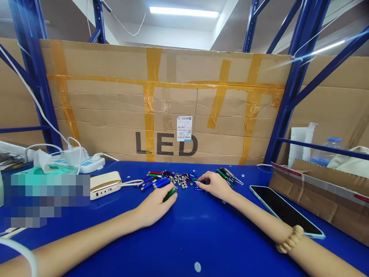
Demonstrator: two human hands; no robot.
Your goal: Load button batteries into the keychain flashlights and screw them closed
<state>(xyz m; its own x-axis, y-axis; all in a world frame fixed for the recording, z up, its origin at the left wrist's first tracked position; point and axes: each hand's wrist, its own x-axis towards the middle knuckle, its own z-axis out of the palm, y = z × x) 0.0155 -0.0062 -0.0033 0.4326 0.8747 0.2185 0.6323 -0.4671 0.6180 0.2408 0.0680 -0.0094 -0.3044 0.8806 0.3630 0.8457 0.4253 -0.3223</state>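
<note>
My left hand point(155, 206) is shut on a green metal mini flashlight point(170, 194), and its far end sticks out past the fingers. My right hand point(215, 185) rests at the right edge of a heap of silver button cells point(179, 181). Its fingertips are over a small dark item point(205, 181), and I cannot tell whether they grip it. Several blue mini flashlights point(158, 183) lie left of the heap. Several green and black ones with clips point(226, 176) lie beyond my right hand.
A blue worktable point(184, 238) holds a cream power bank point(105, 185) at left and a dark-screened phone point(284, 209) at right. A power strip point(86, 164) with white chargers stands behind. A cardboard box point(317, 196) sits at right. Taped cardboard point(115, 104) and blue shelving frame the back.
</note>
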